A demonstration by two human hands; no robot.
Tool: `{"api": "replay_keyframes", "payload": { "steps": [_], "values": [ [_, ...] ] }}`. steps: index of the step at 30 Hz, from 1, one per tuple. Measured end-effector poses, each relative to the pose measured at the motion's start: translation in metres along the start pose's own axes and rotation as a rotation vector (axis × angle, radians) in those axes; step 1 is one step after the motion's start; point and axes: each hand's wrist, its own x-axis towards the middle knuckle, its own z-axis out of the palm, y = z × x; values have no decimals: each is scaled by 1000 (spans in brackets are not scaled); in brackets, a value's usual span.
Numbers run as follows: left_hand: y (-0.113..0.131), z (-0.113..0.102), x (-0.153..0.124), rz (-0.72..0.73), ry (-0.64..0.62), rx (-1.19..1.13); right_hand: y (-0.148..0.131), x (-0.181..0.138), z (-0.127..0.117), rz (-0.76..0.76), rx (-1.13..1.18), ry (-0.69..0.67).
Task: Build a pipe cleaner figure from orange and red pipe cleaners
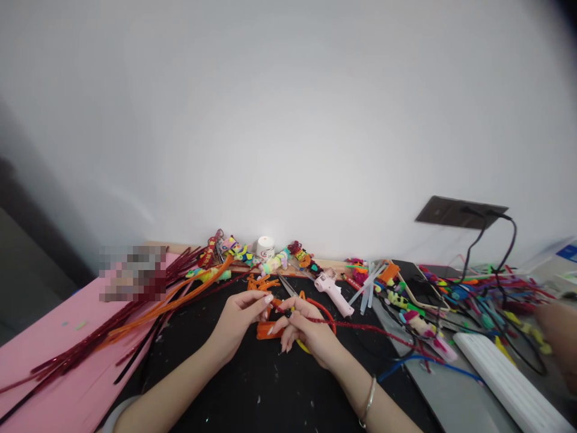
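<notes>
head view, left to right. a pink sheet [54, 361] carried a loose bundle of red and orange pipe cleaners [135, 319], which spilled onto the black mat [252, 391]. over the mat's middle, the left hand [238, 319] was narrowed to a pinch, thumb and forefinger closed on the near end of the red tinsel pipe cleaner [369, 328]. the right hand [309, 331], with a bracelet [369, 400] on its wrist, was curled shut around the same stem just beside the left; the rest trailed right across the mat. an orange folded piece [265, 331] lay under both hands. judged step: bending or twisting the stem's end between the two pinches. a further bend would call for a firm left grip while the right hand turned. behind lay scissors [286, 284] and a glue gun [333, 293]. at far right sat a white keyboard [505, 376], with another person's hand [559, 328] at the edge.
</notes>
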Motion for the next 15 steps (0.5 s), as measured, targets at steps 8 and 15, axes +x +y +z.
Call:
{"api": "replay_keyframes", "payload": {
  "steps": [8, 15],
  "values": [
    [2, -1, 1, -3, -16, -33, -1, -1, 0, 34, -41, -2],
    [4, -8, 5, 102, -76, 255, 0, -2, -2, -62, -70, 53]
  ]
}}
